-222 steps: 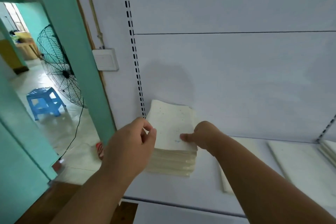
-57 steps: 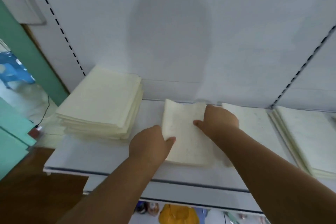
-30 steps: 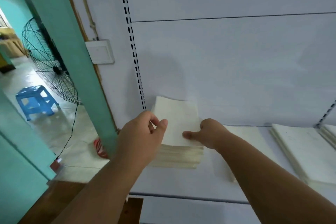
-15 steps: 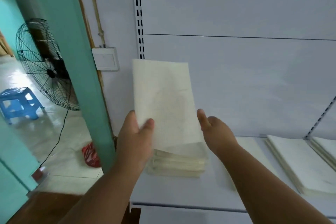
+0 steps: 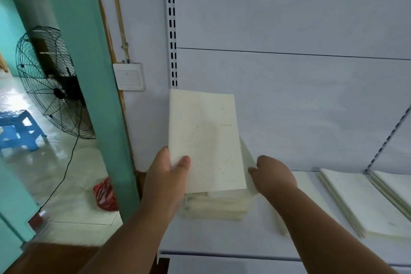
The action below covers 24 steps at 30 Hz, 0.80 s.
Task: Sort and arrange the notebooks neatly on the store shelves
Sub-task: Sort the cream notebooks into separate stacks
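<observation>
My left hand (image 5: 166,180) grips a cream notebook (image 5: 204,140) by its lower left corner, thumb on the front, and holds it tilted up above a stack of like notebooks (image 5: 213,207) at the left end of the white shelf (image 5: 222,240). My right hand (image 5: 273,176) is at the notebook's right edge, fingers curled, and pinches a pale leaf that shows just behind it. Faint grid lines and stains mark the raised face. A thin notebook (image 5: 311,193) lies flat right of the stack.
Two more flat piles (image 5: 360,202) (image 5: 395,184) lie further right on the shelf. A slotted upright (image 5: 172,29) runs up the back panel. Left of the shelf are a green door frame (image 5: 100,95), a wall switch (image 5: 129,77), a floor fan (image 5: 51,82), a blue stool (image 5: 17,131) and a red bag (image 5: 105,193).
The notebook has been lifted off the stack and tilted upright in my left hand. My right hand, open beside it half a second ago, has closed in on its right edge.
</observation>
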### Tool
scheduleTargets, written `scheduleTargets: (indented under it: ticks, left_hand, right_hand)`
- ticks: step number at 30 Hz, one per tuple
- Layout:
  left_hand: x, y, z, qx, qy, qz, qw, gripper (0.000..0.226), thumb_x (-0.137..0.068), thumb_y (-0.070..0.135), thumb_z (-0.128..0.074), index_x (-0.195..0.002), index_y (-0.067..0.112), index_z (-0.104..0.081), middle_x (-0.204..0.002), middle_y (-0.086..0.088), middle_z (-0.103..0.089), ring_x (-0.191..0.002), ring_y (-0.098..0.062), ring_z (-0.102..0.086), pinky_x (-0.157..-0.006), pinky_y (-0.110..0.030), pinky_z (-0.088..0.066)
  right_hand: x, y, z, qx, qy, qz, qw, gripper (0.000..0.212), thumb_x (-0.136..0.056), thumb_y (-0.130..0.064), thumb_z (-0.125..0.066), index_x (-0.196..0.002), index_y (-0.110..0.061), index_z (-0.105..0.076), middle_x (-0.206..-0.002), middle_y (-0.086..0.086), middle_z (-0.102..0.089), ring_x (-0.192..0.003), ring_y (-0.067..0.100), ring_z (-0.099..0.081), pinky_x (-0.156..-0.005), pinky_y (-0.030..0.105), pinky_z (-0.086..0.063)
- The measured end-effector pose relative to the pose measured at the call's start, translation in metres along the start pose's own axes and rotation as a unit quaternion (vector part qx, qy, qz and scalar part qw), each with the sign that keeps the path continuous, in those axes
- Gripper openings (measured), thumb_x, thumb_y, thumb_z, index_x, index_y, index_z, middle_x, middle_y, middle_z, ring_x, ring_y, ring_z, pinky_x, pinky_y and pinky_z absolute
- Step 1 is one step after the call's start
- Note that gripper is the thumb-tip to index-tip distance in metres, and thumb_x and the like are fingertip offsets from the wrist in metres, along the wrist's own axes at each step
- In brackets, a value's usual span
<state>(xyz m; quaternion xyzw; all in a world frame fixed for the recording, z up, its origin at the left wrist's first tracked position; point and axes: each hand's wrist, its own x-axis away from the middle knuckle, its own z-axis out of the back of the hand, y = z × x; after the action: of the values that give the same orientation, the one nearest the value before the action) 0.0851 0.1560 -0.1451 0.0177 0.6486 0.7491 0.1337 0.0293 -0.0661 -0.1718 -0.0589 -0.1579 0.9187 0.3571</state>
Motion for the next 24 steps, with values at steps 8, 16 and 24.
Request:
scheduleTargets:
  ticks: [8, 16, 24]
  left_hand:
    - [0.006, 0.014, -0.052, 0.022, -0.016, 0.003, 1.0, 0.007, -0.1, 0.027, -0.05, -0.098, 0.028, -0.056, -0.096, 0.001, -0.065, -0.088, -0.02, -0.061, -0.08, -0.04, -0.05]
    - [0.042, 0.028, -0.167, -0.046, -0.167, -0.032, 0.984, 0.025, -0.101, 0.017, -0.048, -0.118, 0.034, -0.044, -0.104, 0.014, -0.059, -0.089, 0.003, -0.054, -0.072, -0.022, -0.041]
    - [0.109, 0.035, -0.373, -0.031, -0.272, -0.021, 0.962, 0.035, -0.099, 0.012, -0.048, -0.119, 0.041, -0.044, -0.114, 0.012, -0.063, -0.104, -0.01, -0.06, -0.089, -0.036, -0.048]
  right_hand:
    - [0.037, 0.036, 0.044, -0.59, 0.018, 0.029, 0.807, 0.024, -0.103, -0.026, -0.055, -0.085, -0.01, -0.052, -0.069, 0.005, -0.055, -0.059, 0.019, -0.04, -0.055, 0.03, -0.036]
    - [0.027, 0.142, 0.084, -0.597, -0.027, -0.048, 0.8, 0.047, -0.104, -0.049, -0.044, -0.096, -0.013, -0.074, -0.087, 0.013, -0.073, -0.079, 0.019, -0.063, -0.076, 0.031, -0.049]
    - [-0.013, 0.343, 0.135, -0.387, 0.131, -0.061, 0.91, 0.032, -0.101, -0.043, -0.048, -0.102, -0.018, -0.068, -0.086, -0.003, -0.071, -0.078, 0.013, -0.066, -0.065, 0.028, -0.05]
